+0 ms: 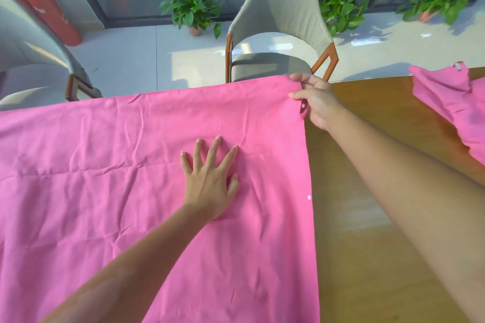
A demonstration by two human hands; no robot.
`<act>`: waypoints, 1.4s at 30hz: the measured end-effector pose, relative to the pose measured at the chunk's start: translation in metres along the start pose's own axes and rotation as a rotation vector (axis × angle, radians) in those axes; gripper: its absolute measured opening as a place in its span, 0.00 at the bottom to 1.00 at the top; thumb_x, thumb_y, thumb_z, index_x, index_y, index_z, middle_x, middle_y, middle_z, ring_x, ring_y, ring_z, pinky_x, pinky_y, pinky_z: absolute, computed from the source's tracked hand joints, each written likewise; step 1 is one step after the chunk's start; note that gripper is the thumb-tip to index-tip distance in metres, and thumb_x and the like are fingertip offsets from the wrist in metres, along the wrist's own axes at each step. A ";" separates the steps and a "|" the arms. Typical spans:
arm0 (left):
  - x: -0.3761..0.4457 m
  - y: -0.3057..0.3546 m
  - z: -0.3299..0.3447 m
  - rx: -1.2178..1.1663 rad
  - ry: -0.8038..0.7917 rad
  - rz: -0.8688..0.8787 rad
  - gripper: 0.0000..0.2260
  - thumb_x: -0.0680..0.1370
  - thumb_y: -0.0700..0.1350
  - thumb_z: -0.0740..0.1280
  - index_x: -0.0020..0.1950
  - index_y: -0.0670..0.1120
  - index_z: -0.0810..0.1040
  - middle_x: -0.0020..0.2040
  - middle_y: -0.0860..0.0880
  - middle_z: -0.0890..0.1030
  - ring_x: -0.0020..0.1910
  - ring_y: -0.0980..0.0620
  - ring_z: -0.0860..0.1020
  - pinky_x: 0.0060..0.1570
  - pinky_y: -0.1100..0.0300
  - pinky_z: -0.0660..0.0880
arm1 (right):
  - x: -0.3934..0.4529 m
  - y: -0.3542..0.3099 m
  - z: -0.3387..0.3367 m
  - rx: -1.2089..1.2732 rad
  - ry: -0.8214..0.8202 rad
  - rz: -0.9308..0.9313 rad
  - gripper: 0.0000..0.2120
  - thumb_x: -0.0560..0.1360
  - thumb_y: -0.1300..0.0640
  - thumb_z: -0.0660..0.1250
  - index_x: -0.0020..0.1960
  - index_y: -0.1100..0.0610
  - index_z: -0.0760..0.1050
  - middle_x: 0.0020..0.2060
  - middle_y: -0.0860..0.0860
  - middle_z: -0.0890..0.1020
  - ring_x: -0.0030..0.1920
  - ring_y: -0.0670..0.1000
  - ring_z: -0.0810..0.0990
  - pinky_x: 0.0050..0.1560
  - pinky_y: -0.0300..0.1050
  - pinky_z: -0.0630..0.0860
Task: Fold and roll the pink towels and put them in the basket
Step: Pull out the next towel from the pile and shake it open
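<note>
A large pink towel (105, 178) lies spread flat over the left and middle of the wooden table (367, 217), creased in places. My left hand (210, 178) presses flat on it near its middle, fingers spread. My right hand (315, 98) pinches the towel's far right corner at the table's far edge. A second pink towel (454, 107) lies crumpled at the right edge of the view. No basket is in view.
A grey chair (280, 29) with orange-brown legs stands just beyond the table, behind the towel's far corner. Another grey chair (31, 60) is at the far left. Potted plants (191, 5) and red fire extinguishers (47, 10) stand on the floor farther back.
</note>
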State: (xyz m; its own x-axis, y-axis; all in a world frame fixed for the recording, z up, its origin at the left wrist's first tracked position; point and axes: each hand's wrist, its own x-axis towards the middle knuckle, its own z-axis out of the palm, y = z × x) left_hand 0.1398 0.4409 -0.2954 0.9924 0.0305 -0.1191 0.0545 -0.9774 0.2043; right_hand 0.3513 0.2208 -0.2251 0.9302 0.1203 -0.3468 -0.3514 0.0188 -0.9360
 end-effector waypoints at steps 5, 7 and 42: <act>0.012 0.019 0.009 0.022 0.016 -0.022 0.30 0.78 0.66 0.47 0.81 0.65 0.48 0.83 0.51 0.47 0.80 0.34 0.43 0.71 0.25 0.43 | 0.011 0.001 -0.016 -0.321 0.046 -0.040 0.21 0.72 0.74 0.69 0.59 0.55 0.78 0.50 0.55 0.85 0.32 0.45 0.79 0.29 0.38 0.74; 0.012 0.019 0.013 0.041 0.044 -0.023 0.30 0.79 0.68 0.47 0.81 0.65 0.47 0.84 0.50 0.48 0.80 0.34 0.45 0.71 0.24 0.44 | 0.010 0.010 -0.020 -0.361 0.040 0.004 0.22 0.73 0.70 0.71 0.65 0.56 0.75 0.50 0.53 0.85 0.39 0.47 0.83 0.30 0.40 0.78; 0.068 0.056 0.013 0.042 -0.044 -0.037 0.30 0.80 0.70 0.43 0.80 0.66 0.37 0.83 0.54 0.37 0.80 0.37 0.35 0.70 0.25 0.38 | 0.021 0.033 -0.026 -1.181 0.388 -0.226 0.25 0.77 0.47 0.68 0.69 0.55 0.66 0.69 0.55 0.70 0.69 0.59 0.66 0.61 0.60 0.70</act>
State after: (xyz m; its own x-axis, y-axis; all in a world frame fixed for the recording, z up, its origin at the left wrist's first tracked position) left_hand 0.2092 0.3855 -0.3044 0.9840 0.0583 -0.1683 0.0853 -0.9838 0.1577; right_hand 0.3618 0.1981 -0.2650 0.9972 -0.0719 0.0197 -0.0586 -0.9188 -0.3905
